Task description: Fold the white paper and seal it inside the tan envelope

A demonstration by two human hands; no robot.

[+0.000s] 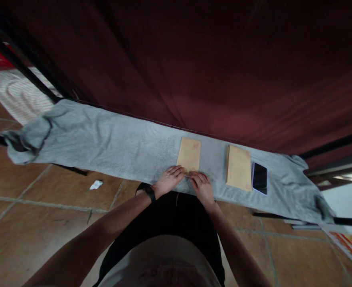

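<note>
A tan paper envelope (189, 153) lies flat on the grey cloth in front of me, a small reddish mark near its top right corner. My left hand (170, 178), with a dark band on the wrist, has its fingers closed on the envelope's near left corner. At the near right corner, my right hand (202, 186) grips the same edge with bent fingers. Between the two hands that edge looks folded or raised. My thumbs are mostly hidden. Further right rests a stack of similar tan envelopes (238, 167), apart from both hands.
A phone (260, 178) with a dark screen and pale purple case sits right of the stack. Wrinkled grey cloth (128, 139) covers the narrow bench. Behind it hangs a dark red curtain (200, 71). A crumpled white tissue (96, 185) lies on the tiled floor.
</note>
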